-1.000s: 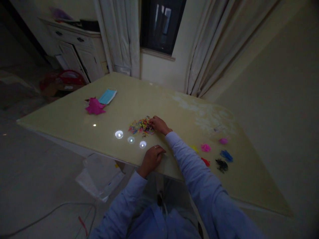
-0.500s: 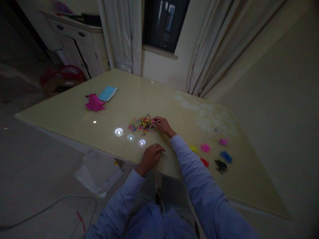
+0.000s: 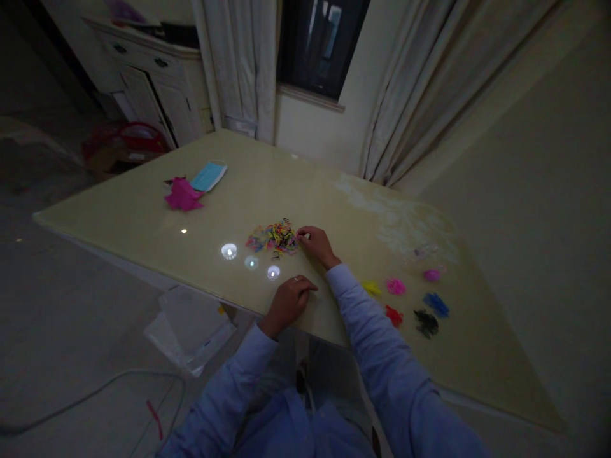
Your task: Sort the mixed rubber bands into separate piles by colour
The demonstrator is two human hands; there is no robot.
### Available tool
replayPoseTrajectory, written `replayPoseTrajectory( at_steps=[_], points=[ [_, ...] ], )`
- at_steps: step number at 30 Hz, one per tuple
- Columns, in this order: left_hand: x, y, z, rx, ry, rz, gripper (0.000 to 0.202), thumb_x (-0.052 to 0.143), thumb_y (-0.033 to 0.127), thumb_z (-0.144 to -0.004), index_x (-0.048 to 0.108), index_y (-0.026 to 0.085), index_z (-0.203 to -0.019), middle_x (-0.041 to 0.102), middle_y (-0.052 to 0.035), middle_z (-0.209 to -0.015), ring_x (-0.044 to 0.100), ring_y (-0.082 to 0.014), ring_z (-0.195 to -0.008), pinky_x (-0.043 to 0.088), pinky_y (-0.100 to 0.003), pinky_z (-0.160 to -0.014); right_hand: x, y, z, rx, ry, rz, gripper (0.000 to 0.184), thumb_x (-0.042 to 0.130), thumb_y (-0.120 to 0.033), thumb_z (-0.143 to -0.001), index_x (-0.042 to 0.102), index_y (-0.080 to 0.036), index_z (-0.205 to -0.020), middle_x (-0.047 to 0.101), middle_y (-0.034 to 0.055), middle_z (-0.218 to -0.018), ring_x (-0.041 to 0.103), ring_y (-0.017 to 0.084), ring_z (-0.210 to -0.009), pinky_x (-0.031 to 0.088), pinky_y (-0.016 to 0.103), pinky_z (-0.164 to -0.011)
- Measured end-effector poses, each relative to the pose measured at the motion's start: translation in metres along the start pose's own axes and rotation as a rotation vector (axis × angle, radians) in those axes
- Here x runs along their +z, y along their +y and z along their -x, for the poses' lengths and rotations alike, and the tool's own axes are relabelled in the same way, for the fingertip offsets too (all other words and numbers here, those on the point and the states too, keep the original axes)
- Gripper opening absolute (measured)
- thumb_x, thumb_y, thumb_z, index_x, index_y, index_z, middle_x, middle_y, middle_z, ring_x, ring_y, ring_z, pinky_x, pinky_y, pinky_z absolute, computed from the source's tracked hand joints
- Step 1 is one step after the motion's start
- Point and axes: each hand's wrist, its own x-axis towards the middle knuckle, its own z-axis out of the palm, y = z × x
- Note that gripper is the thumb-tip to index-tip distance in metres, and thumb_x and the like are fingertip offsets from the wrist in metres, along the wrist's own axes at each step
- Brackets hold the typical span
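Note:
A loose heap of small multicoloured rubber bands (image 3: 274,237) lies in the middle of the table (image 3: 267,175). At the heap's right edge my right hand (image 3: 319,245) is closed in a pinch, with what looks like a pink rubber band at the fingertips, partly hidden. My left hand (image 3: 290,302) rests on the table near its front edge, fingers loosely stretched, holding nothing. Right of my right forearm lie sorted clumps of bands: yellow (image 3: 371,287), pink (image 3: 396,286), red (image 3: 394,315), blue (image 3: 436,305) and black (image 3: 426,323). A purple clump (image 3: 431,275) sits farther right.
A blue face mask (image 3: 209,177) and a crumpled magenta piece (image 3: 183,194) lie at the table's far left. A clear plastic bag (image 3: 422,252) is behind the sorted clumps. Curtains (image 3: 243,70) and a cabinet (image 3: 157,83) stand beyond the table.
My right hand has drawn slightly right, off the heap's edge, still pinching. My left hand stays in place. The view has shifted a little.

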Motion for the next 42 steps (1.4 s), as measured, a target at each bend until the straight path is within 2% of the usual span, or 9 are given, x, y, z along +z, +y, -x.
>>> replayPoseTrajectory(
  at_steps=[4,7,13,15,19,23,30,38,42],
  points=[
    [0.001,0.002,0.001,-0.012,0.017,0.026,0.033,0.045,0.004,-0.079,0.072,0.019,-0.088,0.069,-0.0056,-0.091,0.063,-0.0172,-0.088,0.049,-0.032,-0.084,-0.004,-0.005,0.003,-0.104,-0.074,0.218,0.019,0.056,-0.023,-0.091,0.073,-0.019,-0.1,0.069,0.0078,-0.1,0.061,0.017,-0.088,0.044,0.026,-0.078],
    [-0.002,0.004,0.001,-0.003,0.092,0.126,0.032,0.043,0.007,-0.081,0.072,0.018,-0.087,0.069,-0.0057,-0.089,0.063,-0.0163,-0.085,0.05,-0.03,-0.081,-0.005,-0.006,0.003,-0.142,-0.091,0.22,0.019,0.055,-0.022,-0.093,0.072,-0.018,-0.101,0.067,0.0084,-0.098,0.06,0.017,-0.086,0.043,0.026,-0.076],
    [-0.037,0.0,-0.024,-0.235,0.506,0.134,0.023,0.051,0.02,-0.086,0.068,0.017,-0.102,0.069,-0.0055,-0.099,0.062,-0.014,-0.078,0.05,-0.025,-0.07,-0.008,-0.003,0.004,-0.205,-0.048,-0.004,0.015,0.057,-0.018,-0.09,0.071,-0.016,-0.096,0.068,0.0083,-0.094,0.06,0.017,-0.086,0.044,0.027,-0.08],
    [-0.051,-0.007,-0.043,-0.274,0.566,0.065,0.026,0.056,0.025,-0.086,0.068,0.016,-0.107,0.07,-0.0071,-0.104,0.063,-0.0154,-0.081,0.05,-0.027,-0.072,-0.009,-0.005,0.005,-0.235,-0.044,-0.061,0.014,0.058,-0.02,-0.09,0.071,-0.016,-0.095,0.068,0.0084,-0.093,0.06,0.017,-0.086,0.044,0.027,-0.079],
    [-0.067,-0.019,-0.078,-0.274,0.442,-0.07,0.025,0.06,0.032,-0.087,0.072,0.016,-0.101,0.072,-0.0081,-0.1,0.065,-0.0186,-0.086,0.05,-0.03,-0.079,-0.01,-0.011,0.007,-0.294,-0.043,-0.142,0.014,0.059,-0.023,-0.091,0.071,-0.017,-0.093,0.068,0.0081,-0.093,0.06,0.017,-0.086,0.044,0.026,-0.078],
    [-0.067,-0.026,-0.09,-0.26,0.347,-0.162,0.025,0.055,0.033,-0.09,0.074,0.016,-0.088,0.073,-0.0068,-0.086,0.065,-0.0195,-0.082,0.048,-0.03,-0.077,-0.011,-0.015,0.008,-0.311,-0.025,-0.189,0.015,0.059,-0.025,-0.09,0.071,-0.016,-0.092,0.068,0.0078,-0.09,0.06,0.016,-0.082,0.044,0.026,-0.076],
    [-0.071,-0.037,-0.084,-0.314,0.358,-0.25,0.027,0.051,0.033,-0.091,0.073,0.016,-0.09,0.073,-0.0078,-0.088,0.064,-0.0203,-0.081,0.047,-0.03,-0.075,-0.011,-0.012,0.012,-0.147,-0.001,-0.277,0.018,0.063,-0.032,-0.084,0.071,-0.016,-0.087,0.068,0.0062,-0.086,0.057,0.014,-0.072,0.044,0.026,-0.069],
    [-0.078,-0.036,-0.082,-0.24,0.4,-0.355,0.025,0.051,0.027,-0.089,0.074,0.019,-0.097,0.072,-0.0098,-0.103,0.064,-0.0235,-0.096,0.047,-0.036,-0.09,-0.023,-0.031,0.02,0.226,-0.086,-0.859,0.032,0.075,-0.044,-0.068,0.065,-0.017,-0.083,0.064,-0.0013,-0.073,0.047,0.006,-0.05,0.038,0.019,-0.047],
    [-0.074,-0.02,-0.066,-0.255,0.412,-0.2,0.025,0.052,0.026,-0.087,0.073,0.017,-0.098,0.074,-0.0067,-0.099,0.065,-0.0185,-0.08,0.051,-0.032,-0.08,-0.04,-0.05,0.037,0.294,-0.102,-1.049,0.032,0.08,-0.039,-0.064,0.065,-0.017,-0.082,0.064,-0.0023,-0.074,0.044,0.004,-0.049,0.034,0.018,-0.046]
  ],
)
